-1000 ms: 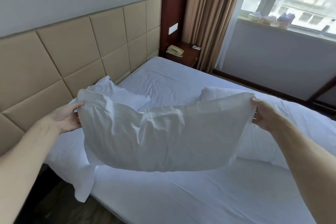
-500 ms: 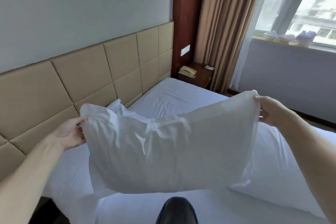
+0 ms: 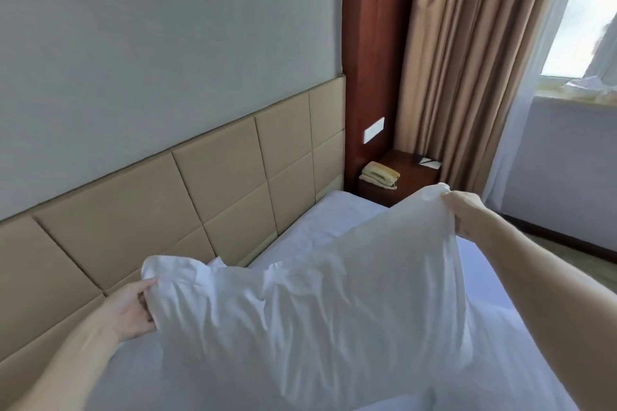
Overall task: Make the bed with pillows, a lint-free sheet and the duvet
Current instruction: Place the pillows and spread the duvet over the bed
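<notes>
I hold a white pillow (image 3: 310, 320) up over the bed, stretched between both hands. My left hand (image 3: 132, 312) grips its near left corner. My right hand (image 3: 465, 213) grips the far right corner, which is raised higher, so the pillow tilts up to the right. Under it lies the bed's white sheet (image 3: 337, 217). A corner of a second white pillow (image 3: 216, 262) peeks out behind the held one, against the headboard. No duvet is in view.
A tan padded headboard (image 3: 187, 210) runs along the left wall. A dark wooden nightstand (image 3: 405, 182) with a beige telephone (image 3: 380, 174) stands at the bed's far corner. Brown curtains (image 3: 467, 60) and a window (image 3: 581, 20) are behind it.
Both hands have swung the pillow upward and toward the headboard, the right corner rising highest. The view has tilted up, so the pillow on the right of the bed is now hidden.
</notes>
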Tool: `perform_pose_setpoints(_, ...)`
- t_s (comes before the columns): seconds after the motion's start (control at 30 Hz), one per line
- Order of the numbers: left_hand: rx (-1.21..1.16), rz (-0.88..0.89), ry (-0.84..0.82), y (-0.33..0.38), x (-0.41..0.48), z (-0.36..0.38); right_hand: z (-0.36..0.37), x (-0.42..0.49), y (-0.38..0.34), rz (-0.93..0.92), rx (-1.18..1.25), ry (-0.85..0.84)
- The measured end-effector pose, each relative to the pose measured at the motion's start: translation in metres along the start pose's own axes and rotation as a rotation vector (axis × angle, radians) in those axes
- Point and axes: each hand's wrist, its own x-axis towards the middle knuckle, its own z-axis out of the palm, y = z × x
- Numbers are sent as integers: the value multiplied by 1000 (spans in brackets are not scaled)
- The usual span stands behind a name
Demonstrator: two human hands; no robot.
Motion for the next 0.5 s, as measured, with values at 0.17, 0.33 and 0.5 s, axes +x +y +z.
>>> perform_pose_setpoints(0.17,94,33,164,51,51,56,87,70,-73,-175,63,-76)
perform_pose_setpoints(0.33,214,75,290,32,80,80,145,95,-36,-152,-274,-281)
perform_pose_setpoints(0.5,325,39,268,-7,117,88,187,100,43,31,-494,-374)
